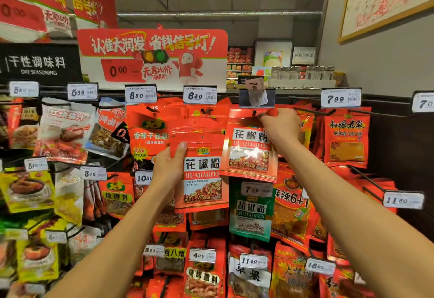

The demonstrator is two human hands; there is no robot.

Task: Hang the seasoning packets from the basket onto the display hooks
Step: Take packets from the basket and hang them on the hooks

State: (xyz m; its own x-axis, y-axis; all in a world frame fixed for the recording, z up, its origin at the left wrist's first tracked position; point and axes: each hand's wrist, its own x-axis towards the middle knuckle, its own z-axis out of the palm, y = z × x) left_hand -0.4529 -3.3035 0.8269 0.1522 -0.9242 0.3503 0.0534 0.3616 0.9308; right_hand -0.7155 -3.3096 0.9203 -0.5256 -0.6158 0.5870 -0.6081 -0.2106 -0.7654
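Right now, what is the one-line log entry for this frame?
left hand: holds spare huajiaofen packet | right hand: pinches second packet top at hook | phase: hanging, grip not released

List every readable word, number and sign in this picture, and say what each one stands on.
"干性调味料 DRY SEASONING": black aisle sign.
"0.00": red promo board.
"花椒粉 HUAJIAOFEN": packet held by left hand.
"花椒粉": packet at hook, pinched by right hand.
"胡椒粉": green packet.
"8.50": price tag.
"6.30": price tag.
"7.99": price tag.
"11.50": price tag.
Packets' fine print and barcodes: too small to read.
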